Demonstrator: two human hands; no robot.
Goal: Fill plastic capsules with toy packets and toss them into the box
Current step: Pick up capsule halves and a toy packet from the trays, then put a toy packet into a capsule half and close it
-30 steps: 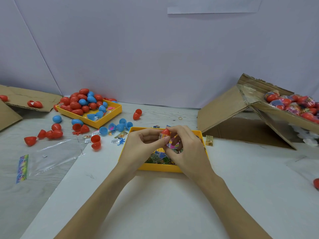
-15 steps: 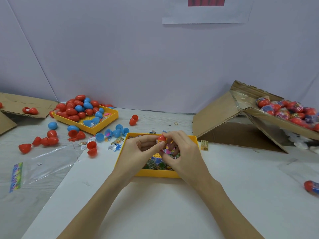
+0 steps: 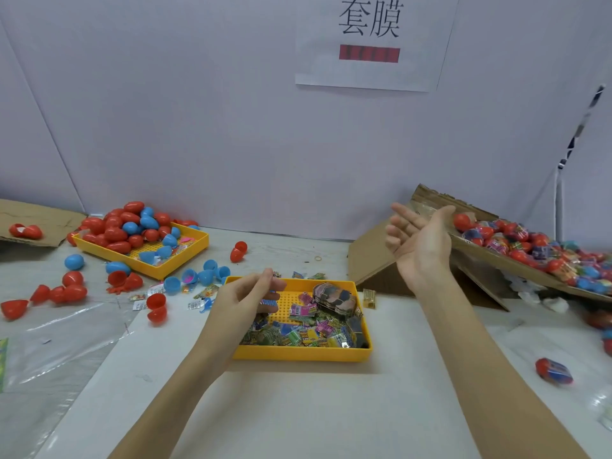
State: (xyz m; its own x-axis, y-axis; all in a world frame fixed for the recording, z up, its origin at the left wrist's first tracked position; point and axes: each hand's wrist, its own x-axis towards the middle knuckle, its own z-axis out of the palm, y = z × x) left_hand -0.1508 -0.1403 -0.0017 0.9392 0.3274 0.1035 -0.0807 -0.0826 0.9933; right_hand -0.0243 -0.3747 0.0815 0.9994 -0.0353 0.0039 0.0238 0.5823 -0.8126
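- right hand [image 3: 418, 242] spread open, empty, beside tilted box [image 3: 516, 260]; red capsule [image 3: 462, 221] at its rim may roll back out.
- left hand [image 3: 246, 298] loosely curled over packet tray [image 3: 299, 354]; a blue packet seems pinched, hard to tell.
- stray capsule [image 3: 553, 371] on counter [image 3: 298, 409] hints at overshoots.

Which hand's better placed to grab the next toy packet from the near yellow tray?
Left. The left hand hovers over the near yellow plastic tray of toy packets; the right hand is raised, open, beside the tilted cardboard box.
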